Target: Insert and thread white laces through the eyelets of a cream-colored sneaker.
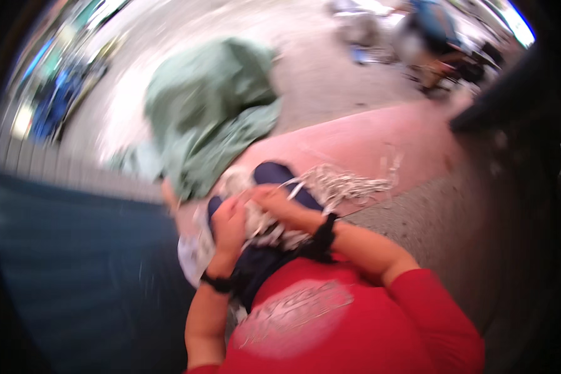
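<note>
Your left hand (229, 217) and right hand (275, 202) are close together left of the string pile (346, 186), plenty there left loose, your grip too blurred to tell.

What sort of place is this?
Possibly an informal outdoor work yard, though blur leaves that uncertain: a bunched green sheet, a tangle of pale strips by a flat pink surface, and blurred clutter beyond on rough ground.
</note>
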`<action>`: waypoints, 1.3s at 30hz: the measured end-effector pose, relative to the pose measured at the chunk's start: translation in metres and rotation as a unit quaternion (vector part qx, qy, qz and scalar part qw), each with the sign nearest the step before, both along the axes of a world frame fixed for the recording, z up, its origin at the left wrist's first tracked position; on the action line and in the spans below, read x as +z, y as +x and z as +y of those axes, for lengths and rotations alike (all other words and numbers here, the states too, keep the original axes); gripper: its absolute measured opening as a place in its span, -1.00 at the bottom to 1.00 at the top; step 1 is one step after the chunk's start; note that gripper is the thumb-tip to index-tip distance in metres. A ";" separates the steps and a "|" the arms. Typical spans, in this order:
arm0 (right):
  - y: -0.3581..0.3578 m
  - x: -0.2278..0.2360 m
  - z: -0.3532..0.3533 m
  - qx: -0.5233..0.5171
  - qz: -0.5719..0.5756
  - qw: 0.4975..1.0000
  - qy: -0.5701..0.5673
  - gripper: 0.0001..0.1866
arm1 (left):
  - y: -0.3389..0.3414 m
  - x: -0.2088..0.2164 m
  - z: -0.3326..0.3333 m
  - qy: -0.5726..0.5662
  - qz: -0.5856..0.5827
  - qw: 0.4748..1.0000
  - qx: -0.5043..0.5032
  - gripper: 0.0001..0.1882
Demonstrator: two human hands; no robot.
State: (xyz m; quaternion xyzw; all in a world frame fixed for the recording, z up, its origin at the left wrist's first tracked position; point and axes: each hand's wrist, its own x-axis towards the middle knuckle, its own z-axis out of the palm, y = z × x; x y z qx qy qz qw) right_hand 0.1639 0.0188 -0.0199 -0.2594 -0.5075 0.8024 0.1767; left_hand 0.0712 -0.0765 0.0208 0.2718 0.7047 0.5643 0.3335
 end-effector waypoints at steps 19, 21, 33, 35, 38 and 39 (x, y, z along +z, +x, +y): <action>-0.008 0.019 -0.011 0.088 -0.027 0.995 -0.025 -0.77 | -0.010 -0.012 -0.035 -0.060 0.002 0.997 -0.046 -0.78; 0.003 0.016 -0.002 0.091 -0.054 0.994 -0.001 -0.78 | -0.036 -0.026 -0.040 -0.060 0.300 0.948 -0.084 -0.80; 0.020 0.111 0.058 0.136 0.065 0.980 0.130 -0.75 | -0.116 -0.058 0.021 -0.288 0.334 0.847 -0.296 -0.79; 0.023 0.172 0.093 0.107 0.109 0.965 0.212 -0.73 | -0.122 -0.057 0.018 -0.239 0.226 0.888 -0.321 -0.83; 0.041 0.249 0.130 -0.016 0.085 0.734 0.674 -0.79 | -0.115 -0.037 0.034 -0.195 -0.023 0.939 -0.282 -0.77; 0.030 0.247 0.125 -0.011 0.094 0.740 0.666 -0.79 | -0.118 -0.045 0.024 -0.202 -0.026 0.941 -0.272 -0.77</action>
